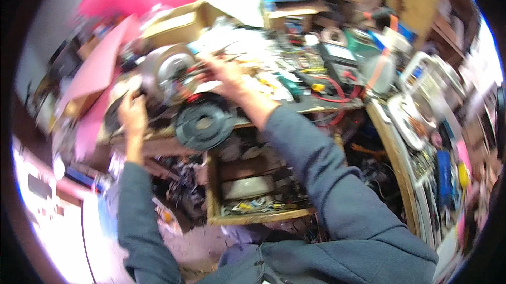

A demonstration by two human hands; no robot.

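Observation:
A silvery, round metal appliance body (162, 73) lies on its side on the workbench, its open end showing parts inside. My left hand (134, 111) is at its lower left, fingers curled against a dark part; blur hides what exactly they grip. Close to the opening, my right hand (224, 74) has its fingers closed around something slim, with red and dark bits showing; its kind is smeared by motion. Below that hand, a black round plate (204, 121) with a hole in its centre sits at the bench's front edge, tilted towards me.
An open wooden drawer (262, 216) with small parts juts out below the bench. A multimeter (340, 58) with red leads lies among loose parts to the right. Behind stands a cardboard box (171, 28); pink sheeting (92, 86) hangs at left. A white frame (408, 118) is at right.

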